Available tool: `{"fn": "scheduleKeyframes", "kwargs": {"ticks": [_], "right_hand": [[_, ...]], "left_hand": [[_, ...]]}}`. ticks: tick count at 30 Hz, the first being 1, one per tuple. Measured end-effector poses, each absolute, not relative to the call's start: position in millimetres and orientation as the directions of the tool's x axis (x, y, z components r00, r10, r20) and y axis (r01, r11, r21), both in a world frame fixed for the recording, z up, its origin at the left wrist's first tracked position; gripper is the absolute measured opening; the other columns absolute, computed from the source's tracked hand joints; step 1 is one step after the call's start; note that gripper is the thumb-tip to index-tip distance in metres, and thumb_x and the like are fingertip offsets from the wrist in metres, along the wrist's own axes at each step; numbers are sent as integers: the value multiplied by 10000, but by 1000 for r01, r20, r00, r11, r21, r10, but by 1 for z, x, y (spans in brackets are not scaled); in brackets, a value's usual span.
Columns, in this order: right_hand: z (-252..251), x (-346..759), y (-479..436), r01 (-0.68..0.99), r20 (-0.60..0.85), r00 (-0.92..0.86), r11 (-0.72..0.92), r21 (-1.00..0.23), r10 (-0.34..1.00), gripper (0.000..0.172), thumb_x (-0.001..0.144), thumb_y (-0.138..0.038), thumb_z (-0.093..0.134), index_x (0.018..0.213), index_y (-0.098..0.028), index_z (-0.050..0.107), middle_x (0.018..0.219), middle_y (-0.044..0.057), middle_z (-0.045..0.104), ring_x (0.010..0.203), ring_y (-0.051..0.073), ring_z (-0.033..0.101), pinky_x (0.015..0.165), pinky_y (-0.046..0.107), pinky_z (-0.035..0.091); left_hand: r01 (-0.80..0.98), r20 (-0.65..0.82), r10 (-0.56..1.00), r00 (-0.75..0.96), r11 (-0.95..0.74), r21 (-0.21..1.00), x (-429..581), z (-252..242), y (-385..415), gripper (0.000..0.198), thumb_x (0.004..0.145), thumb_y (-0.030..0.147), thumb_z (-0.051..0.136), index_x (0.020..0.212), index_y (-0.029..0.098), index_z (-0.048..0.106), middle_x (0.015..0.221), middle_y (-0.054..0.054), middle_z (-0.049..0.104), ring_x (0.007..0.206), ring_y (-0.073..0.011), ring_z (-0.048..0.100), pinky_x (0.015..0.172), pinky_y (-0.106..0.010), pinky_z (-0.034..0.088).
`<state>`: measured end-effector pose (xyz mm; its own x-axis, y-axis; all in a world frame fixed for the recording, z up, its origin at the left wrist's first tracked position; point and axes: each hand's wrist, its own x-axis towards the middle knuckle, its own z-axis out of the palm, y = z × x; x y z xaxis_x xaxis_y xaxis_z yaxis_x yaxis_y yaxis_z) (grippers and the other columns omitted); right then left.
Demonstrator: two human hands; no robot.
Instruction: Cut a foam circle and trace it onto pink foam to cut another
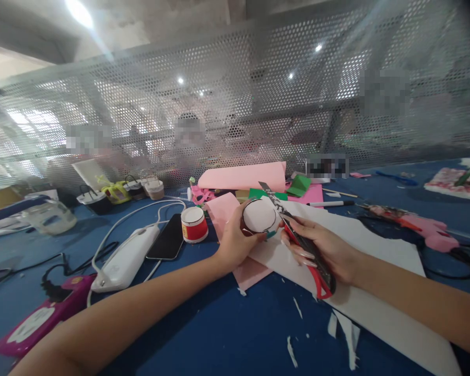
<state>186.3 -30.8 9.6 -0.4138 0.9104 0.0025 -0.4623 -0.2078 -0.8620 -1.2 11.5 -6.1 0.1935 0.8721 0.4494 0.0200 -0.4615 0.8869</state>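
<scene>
My left hand (237,237) is wrapped round a small round cup with a white top (259,215). Its rim looks dark, and a teal strip shows near the thumb; most of the side is hidden by my fingers. In my right hand (317,245) is a utility knife (307,250) with a black and red handle. The knife's long blade (272,194) is out, pointing up and left just beside the cup. White paper (360,261) and pink paper (254,272) lie beneath both hands. To the left stands a red cup with a white top (195,225).
A black phone (168,237), a white power strip (125,258) and cables lie left. A marker (332,203) and a pink glue gun (423,227) are right. Paper scraps (347,331) litter the blue table (219,334). Behind stands a perforated metal screen (235,104).
</scene>
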Motion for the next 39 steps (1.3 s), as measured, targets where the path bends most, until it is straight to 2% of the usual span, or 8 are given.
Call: {"fn": "scheduleKeyframes", "kwargs": {"ticks": [7,12,19,22,27,31,35,39], "right_hand": [[4,187,-27,-453,49,-472,-194,-870,880,152,876,-303,573,856,-153,579,732,7,652,301,0,347,283,137,351],[2,188,-27,-450,59,-495,-198,-871,867,164,882,-308,566,838,-151,590,729,7,658,295,3,349,277,141,370],[5,187,-28,-446,54,-511,-211,-869,858,160,881,-291,565,814,-147,590,699,7,662,284,5,359,266,131,368],[4,187,-28,-433,64,-522,-199,-879,850,169,889,-296,551,837,-142,597,684,5,657,279,10,360,264,139,375],[4,187,-29,-419,74,-547,-197,-886,834,179,890,-310,547,842,-143,588,696,14,661,286,26,392,268,160,393],[5,187,-29,-456,81,-518,-195,-869,852,193,911,-310,501,832,-150,573,703,13,659,270,23,390,264,149,379],[6,187,-29,-455,53,-491,-204,-867,870,217,929,-301,456,832,-149,578,701,18,657,271,21,384,266,139,384],[5,188,-29,-438,37,-509,-222,-871,860,233,928,-307,458,827,-143,589,690,22,659,265,16,362,259,132,373]], "left_hand": [[53,487,835,257,-515,856,-1,-11,18,861,608,183,792,1365,247,385,1394,-124,464,1233,-307,487,973,-431,478],[3,489,827,280,-510,860,0,-8,16,780,640,165,761,1325,249,399,1385,-115,459,1210,-291,510,925,-397,519],[-147,415,831,369,-389,909,2,-4,12,784,629,191,776,1298,262,375,1379,-113,426,1240,-307,464,839,-344,558],[-202,344,835,429,-282,938,1,-2,8,767,663,229,761,1315,259,358,1299,-103,496,1163,-281,525,813,-326,554],[-271,306,858,413,-206,940,1,2,7,526,724,314,713,1191,206,497,1100,-68,619,968,-216,618,792,-300,530],[-255,275,903,331,-195,947,4,2,11,435,645,282,777,1025,192,587,968,-33,667,859,-184,634,744,-287,522],[-272,291,910,294,-212,939,3,-2,17,340,611,256,799,905,159,660,870,-31,697,807,-158,628,763,-271,499],[-298,306,913,271,-223,928,-1,-9,23,293,656,255,776,921,158,695,880,-38,715,822,-150,633,808,-275,495]]}}
